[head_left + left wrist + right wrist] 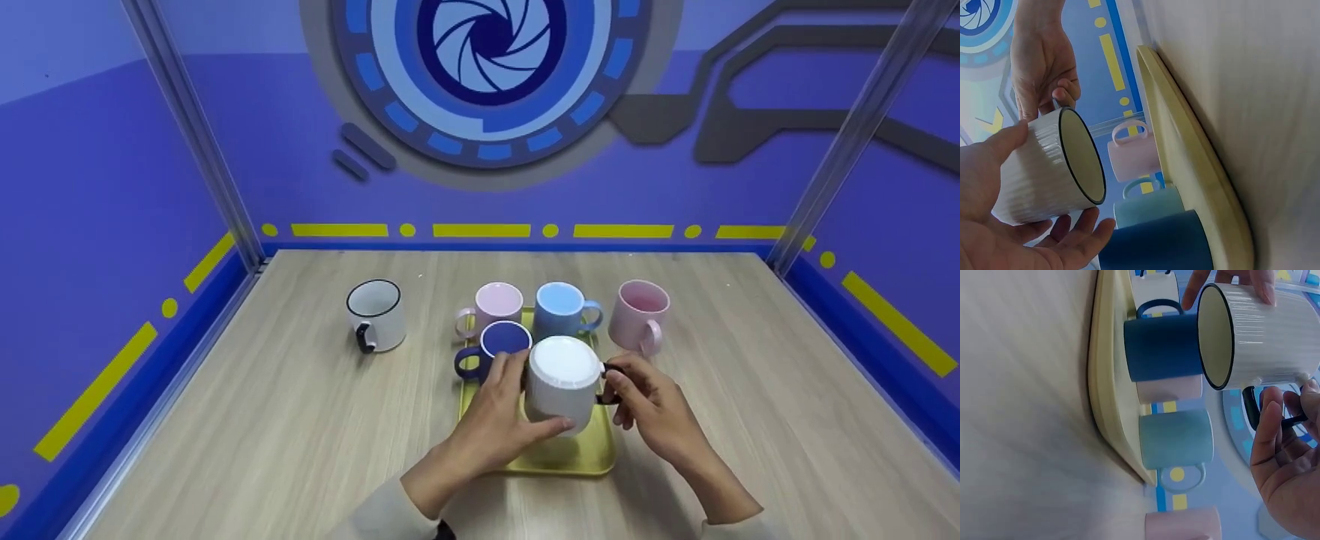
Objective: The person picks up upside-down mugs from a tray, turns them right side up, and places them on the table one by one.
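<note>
- A black-rimmed mug stands on the table left of the yellow tray; a pink mug stands just right of it.
- The tray holds a pale pink mug and a light blue mug at its far end, with a dark blue mug nearer.
- Above the tray's near part hangs a ribbed white mug, mouth down, with black rim and handle.
- The left hand curves round its body; the right hand pinches its handle.

Above the smooth yellow tray we see a glossy, ribbed white mug; under the tray, a matt wood-grained table.
</note>
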Motion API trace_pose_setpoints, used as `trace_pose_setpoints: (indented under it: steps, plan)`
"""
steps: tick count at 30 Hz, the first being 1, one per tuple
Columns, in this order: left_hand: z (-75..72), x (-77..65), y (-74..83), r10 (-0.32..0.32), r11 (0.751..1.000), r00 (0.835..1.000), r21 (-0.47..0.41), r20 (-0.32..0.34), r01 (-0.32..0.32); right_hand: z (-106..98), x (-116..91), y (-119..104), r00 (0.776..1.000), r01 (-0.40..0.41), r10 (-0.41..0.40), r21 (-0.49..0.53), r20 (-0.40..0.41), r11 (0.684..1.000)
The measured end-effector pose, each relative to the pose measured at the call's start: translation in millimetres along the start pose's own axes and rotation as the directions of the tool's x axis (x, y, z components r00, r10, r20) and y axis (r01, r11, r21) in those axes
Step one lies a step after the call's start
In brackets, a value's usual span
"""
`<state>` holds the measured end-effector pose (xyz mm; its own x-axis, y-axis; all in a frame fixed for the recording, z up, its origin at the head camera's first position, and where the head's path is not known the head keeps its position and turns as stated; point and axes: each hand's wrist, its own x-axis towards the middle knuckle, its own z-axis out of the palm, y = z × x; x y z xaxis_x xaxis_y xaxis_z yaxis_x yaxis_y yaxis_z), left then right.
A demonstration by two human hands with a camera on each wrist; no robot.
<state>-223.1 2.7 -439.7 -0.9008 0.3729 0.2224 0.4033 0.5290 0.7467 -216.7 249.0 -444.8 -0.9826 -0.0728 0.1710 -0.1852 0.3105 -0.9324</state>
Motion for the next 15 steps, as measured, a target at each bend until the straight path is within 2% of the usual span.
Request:
trace_pose_setpoints:
  steps: [3, 10, 15]
  plan:
    - [-3.4, -5.6, -2.0, -0.006, 1.000, 1.000, -0.010, 0.001, 0.006, 4.7, -2.8, -3.7, 1.000, 0.009, -0.009, 0.003, 0.014, 1.000]
    - [-7.1, -17.8, -7.2, -0.065, 0.998, 0.998, 0.027, -0.006, 0.065, 16.8, -6.1, -7.9, 0.998, 0.023, -0.023, 0.000, 0.064, 1.000]
    - [-10.5, -22.7, -11.9, -0.061, 0.997, 0.998, 0.040, -0.028, 0.062, 23.2, -6.1, -5.6, 0.992, 0.037, -0.037, 0.003, 0.117, 0.999]
